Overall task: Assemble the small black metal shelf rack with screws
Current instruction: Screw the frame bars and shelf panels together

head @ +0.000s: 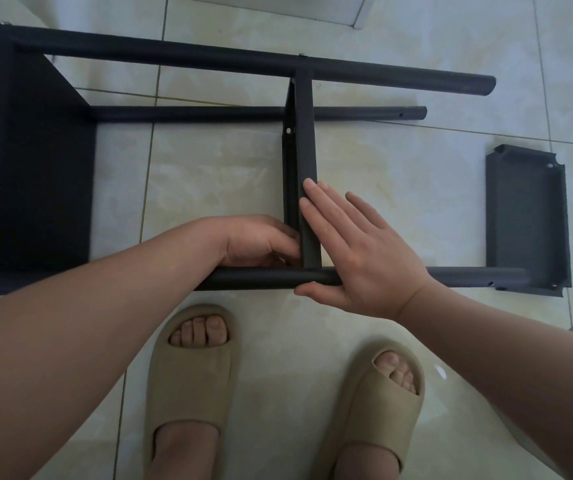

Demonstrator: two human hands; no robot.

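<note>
The black metal rack lies on its side on the tiled floor, with one shelf panel fixed at its left end. A middle shelf panel stands on edge between the far tube and the near tube. My left hand is curled against the left face of that middle panel at its near corner; what its fingers hold is hidden. My right hand lies flat with fingers spread against the panel's right face, thumb under the near tube. A small screw head shows on the near tube.
A loose third shelf panel lies flat at the right, touching the end of the near tube. My two feet in beige slippers stand just in front of the rack. A white door frame is at the top.
</note>
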